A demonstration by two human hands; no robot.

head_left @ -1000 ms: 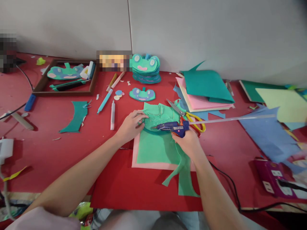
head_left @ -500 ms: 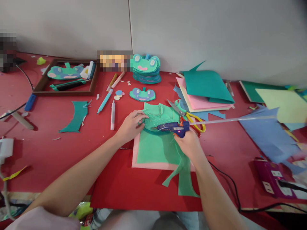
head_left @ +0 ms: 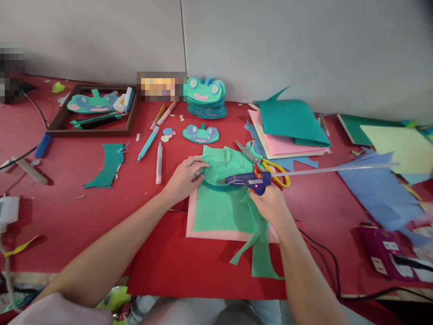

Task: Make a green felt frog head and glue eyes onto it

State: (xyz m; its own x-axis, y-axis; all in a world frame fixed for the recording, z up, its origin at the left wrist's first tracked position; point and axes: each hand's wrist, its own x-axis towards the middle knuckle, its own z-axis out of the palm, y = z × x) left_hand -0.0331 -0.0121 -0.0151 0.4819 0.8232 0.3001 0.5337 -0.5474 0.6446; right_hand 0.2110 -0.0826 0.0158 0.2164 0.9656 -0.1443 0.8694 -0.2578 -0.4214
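Observation:
My right hand is wrapped round the grip of a blue hot glue gun, its nozzle pointing left over a rounded green felt piece. A long clear glue stick juts from the gun's back, and a small red light glows on its side. My left hand pinches the left edge of the felt piece, fingers curled at its rim. Under it lies a flat green felt sheet on a pink one. Scissors with yellow and orange handles rest just behind the gun.
Behind are a frog-face felt cutout, a stack of frog faces and a brown tray. Glue pens lie left of centre. Folded felt sits back right, a purple power socket at right; a black cord runs nearby.
The glue gun and my right hand have shifted slightly to the right along the felt piece's near edge. My left hand stays in place.

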